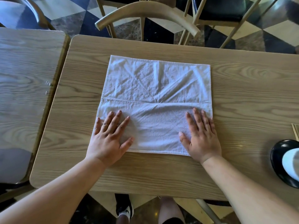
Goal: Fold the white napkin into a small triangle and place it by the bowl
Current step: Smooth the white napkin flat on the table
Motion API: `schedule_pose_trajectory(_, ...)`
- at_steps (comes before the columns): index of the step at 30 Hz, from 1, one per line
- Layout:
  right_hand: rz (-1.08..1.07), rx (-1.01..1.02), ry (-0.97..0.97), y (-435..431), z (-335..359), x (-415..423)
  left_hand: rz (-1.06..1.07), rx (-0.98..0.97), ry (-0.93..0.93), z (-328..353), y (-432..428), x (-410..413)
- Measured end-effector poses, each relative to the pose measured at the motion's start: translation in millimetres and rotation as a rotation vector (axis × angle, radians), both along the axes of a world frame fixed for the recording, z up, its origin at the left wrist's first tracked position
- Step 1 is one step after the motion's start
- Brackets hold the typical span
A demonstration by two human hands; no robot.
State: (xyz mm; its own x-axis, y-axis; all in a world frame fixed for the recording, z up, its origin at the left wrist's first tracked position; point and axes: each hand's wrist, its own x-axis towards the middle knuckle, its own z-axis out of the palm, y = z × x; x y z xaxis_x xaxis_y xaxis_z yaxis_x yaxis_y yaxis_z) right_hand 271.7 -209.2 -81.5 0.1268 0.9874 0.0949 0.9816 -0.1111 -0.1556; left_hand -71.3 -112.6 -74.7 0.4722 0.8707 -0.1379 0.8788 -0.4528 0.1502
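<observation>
The white napkin (155, 101) lies spread mid-frame, wrinkled. The left hand (110, 136) and right hand (200, 136) press flat on its lower corners, fingers splayed, gripping nothing. Those creases could skew the triangle; the bowl (281, 160) sits far right.

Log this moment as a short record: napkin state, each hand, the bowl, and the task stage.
napkin: white napkin spread open and flat on the wooden table, wrinkled, one crease running across it
left hand: left hand palm down, fingers spread, on the napkin's near left corner
right hand: right hand palm down, fingers spread, on the near right corner
bowl: black bowl at the table's right edge, partly out of frame, something white in it
stage: no triangle fold made yet; napkin apart from the bowl
</observation>
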Motion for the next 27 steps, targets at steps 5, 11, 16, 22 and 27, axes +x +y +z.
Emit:
schedule_pose_trajectory(5,-0.018,-0.112,0.003,-20.8,3.3,-8.6,-0.011,-0.014,0.008,2.1,-17.0,-8.8)
schedule_pose_trajectory(11,-0.018,-0.122,0.012,-33.9,4.8,-16.1,-0.015,0.002,-0.006,1.8,-33.2,-16.5)
schedule_pose_trajectory(16,-0.017,-0.152,0.008,-45.2,5.2,-21.6,-0.012,-0.015,-0.012,2.5,-48.4,-22.3)
schedule_pose_trajectory(22,-0.02,-0.139,0.007,-71.8,2.0,-32.7,-0.023,-0.019,0.007,2.9,-72.8,-35.7)
schedule_pose_trajectory(27,-0.009,-0.141,0.002,-90.5,-0.2,-40.7,-0.033,-0.021,0.011,2.7,-88.7,-44.9)
